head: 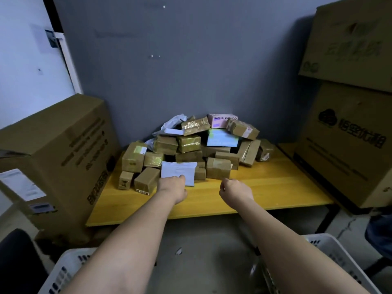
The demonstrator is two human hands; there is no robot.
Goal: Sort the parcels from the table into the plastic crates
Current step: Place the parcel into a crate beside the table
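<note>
A heap of small brown cardboard parcels lies against the grey wall on the yellow table, with a pink box on top. My left hand reaches to the heap's front and touches the lower edge of a white flat mailer; its fingers are hidden behind the hand. My right hand hovers over the table just in front of a brown parcel, fingers curled, holding nothing. Two white plastic crates stand below me, the left crate and the right crate.
A large cardboard box stands at the table's left end. Two stacked cartons crowd the right end. A dark chair part shows at the lower left, and grey floor lies between the crates.
</note>
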